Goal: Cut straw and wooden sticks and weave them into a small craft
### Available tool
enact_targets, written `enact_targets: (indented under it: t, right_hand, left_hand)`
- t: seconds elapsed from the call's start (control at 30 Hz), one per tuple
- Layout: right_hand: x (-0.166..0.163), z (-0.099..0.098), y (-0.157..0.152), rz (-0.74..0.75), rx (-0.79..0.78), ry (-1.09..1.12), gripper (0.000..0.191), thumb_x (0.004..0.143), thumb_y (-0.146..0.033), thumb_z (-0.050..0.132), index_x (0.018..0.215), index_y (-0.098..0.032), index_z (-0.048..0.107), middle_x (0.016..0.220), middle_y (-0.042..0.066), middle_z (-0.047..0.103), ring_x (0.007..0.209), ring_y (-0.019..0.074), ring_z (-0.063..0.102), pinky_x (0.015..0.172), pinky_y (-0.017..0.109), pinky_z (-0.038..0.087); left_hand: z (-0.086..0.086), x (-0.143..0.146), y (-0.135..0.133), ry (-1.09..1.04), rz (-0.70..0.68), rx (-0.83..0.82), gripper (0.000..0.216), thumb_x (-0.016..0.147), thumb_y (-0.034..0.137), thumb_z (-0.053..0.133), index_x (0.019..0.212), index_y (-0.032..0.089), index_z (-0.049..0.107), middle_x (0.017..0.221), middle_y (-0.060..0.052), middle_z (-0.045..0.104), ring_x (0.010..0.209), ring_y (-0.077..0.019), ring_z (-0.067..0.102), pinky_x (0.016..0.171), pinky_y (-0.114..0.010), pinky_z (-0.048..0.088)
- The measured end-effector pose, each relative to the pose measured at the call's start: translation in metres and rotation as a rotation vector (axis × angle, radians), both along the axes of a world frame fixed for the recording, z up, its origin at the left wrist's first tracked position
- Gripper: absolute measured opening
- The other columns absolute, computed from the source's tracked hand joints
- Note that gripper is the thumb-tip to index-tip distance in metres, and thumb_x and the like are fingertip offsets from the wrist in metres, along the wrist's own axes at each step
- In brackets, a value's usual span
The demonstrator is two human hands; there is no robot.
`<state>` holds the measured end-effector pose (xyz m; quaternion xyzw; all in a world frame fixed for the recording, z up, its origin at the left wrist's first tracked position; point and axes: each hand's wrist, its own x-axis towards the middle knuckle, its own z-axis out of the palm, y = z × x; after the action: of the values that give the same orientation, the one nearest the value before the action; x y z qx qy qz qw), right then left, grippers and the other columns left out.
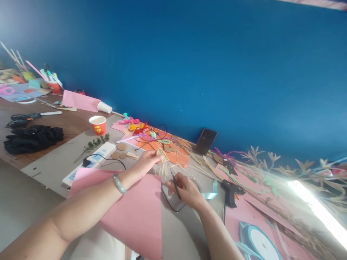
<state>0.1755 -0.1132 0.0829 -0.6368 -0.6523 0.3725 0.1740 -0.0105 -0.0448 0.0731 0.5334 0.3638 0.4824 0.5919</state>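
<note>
My left hand [149,161], with a grey-green bangle on its wrist, pinches a small straw-coloured bundle [164,168] whose thin strands fan out downward. My right hand [185,187] is closed around a slim dark-handled tool [175,183]. Its thin metal end points up at the strands; whether it is scissors or tweezers I cannot tell. A pink sheet [130,213] lies beneath my left forearm, over the table's front edge. Behind my hands is an orange sheet [180,155] with straw pieces and small discs on it.
A white power strip [101,155] and a red paper cup [98,126] stand at the left. A phone [206,141] leans against the blue wall. On the right are a black glue gun [230,193], a ribbon spool [260,242] and dried stems [306,168]. Black cables cross the table.
</note>
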Motion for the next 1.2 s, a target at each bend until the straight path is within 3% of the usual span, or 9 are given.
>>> enact_targets:
  t: [0.23,0.33,0.47,0.6,0.83,1.1,1.2]
  right_hand:
    - [0.000,-0.009,0.001,-0.017,0.038,0.111,0.030,0.075,-0.046,0.058,0.066,-0.022,0.042,0.053,-0.004,0.061,0.049,0.0125,0.050,0.050,0.023,0.035]
    - [0.001,-0.013,0.005,-0.114,0.102,0.182,0.035,0.070,-0.048,0.064,0.066,-0.022,0.041,0.051,-0.004,0.059,0.046,0.0122,0.048,0.046,0.023,0.032]
    - [-0.001,-0.015,0.007,-0.285,0.192,0.412,0.044,0.058,-0.047,0.075,0.072,-0.022,0.042,0.068,0.001,0.067,0.051,0.0139,0.053,0.047,0.023,0.036]
    - [-0.006,-0.015,0.004,-0.322,0.286,0.527,0.042,0.057,-0.040,0.078,0.077,-0.021,0.046,0.076,0.003,0.068,0.057,0.0144,0.056,0.051,0.024,0.040]
    - [-0.010,-0.012,0.000,-0.357,0.342,0.542,0.034,0.061,-0.035,0.075,0.074,-0.021,0.046,0.067,-0.001,0.065,0.057,0.0139,0.057,0.056,0.025,0.044]
    - [-0.006,-0.012,0.002,-0.375,0.349,0.597,0.035,0.064,-0.041,0.071,0.076,-0.021,0.045,0.069,0.001,0.064,0.055,0.0129,0.054,0.052,0.025,0.041]
    - [-0.009,-0.011,0.001,-0.342,0.342,0.566,0.032,0.063,-0.038,0.072,0.076,-0.020,0.049,0.068,0.000,0.064,0.056,0.0127,0.054,0.052,0.024,0.041]
  left_hand:
    - [0.007,0.000,-0.006,0.037,-0.090,0.002,0.026,0.071,0.036,0.061,0.058,0.016,0.051,0.056,0.003,0.046,0.057,-0.0102,0.042,0.059,-0.024,0.032]
    - [0.003,0.000,-0.005,0.049,-0.134,0.012,0.026,0.072,0.035,0.061,0.059,0.015,0.051,0.057,0.003,0.046,0.057,-0.0099,0.042,0.058,-0.023,0.032]
    - [-0.003,0.001,-0.007,0.075,-0.302,0.020,0.031,0.071,0.041,0.064,0.059,0.014,0.053,0.057,0.002,0.048,0.055,-0.0094,0.042,0.056,-0.023,0.032]
    - [-0.009,0.006,-0.013,0.116,-0.432,0.018,0.041,0.068,0.049,0.067,0.055,0.014,0.049,0.054,0.003,0.046,0.051,-0.0083,0.039,0.052,-0.023,0.029]
    - [-0.020,0.010,-0.013,0.150,-0.406,-0.010,0.039,0.062,0.048,0.073,0.060,0.013,0.055,0.055,0.002,0.050,0.053,-0.0083,0.043,0.052,-0.021,0.032]
    - [-0.011,0.004,-0.012,0.250,-0.373,-0.001,0.038,0.067,0.050,0.068,0.064,0.013,0.059,0.054,0.002,0.050,0.042,-0.0057,0.036,0.040,-0.020,0.023]
    - [-0.012,0.006,-0.014,0.221,-0.399,0.018,0.040,0.067,0.051,0.068,0.062,0.012,0.059,0.053,0.002,0.050,0.045,-0.0061,0.038,0.043,-0.020,0.026]
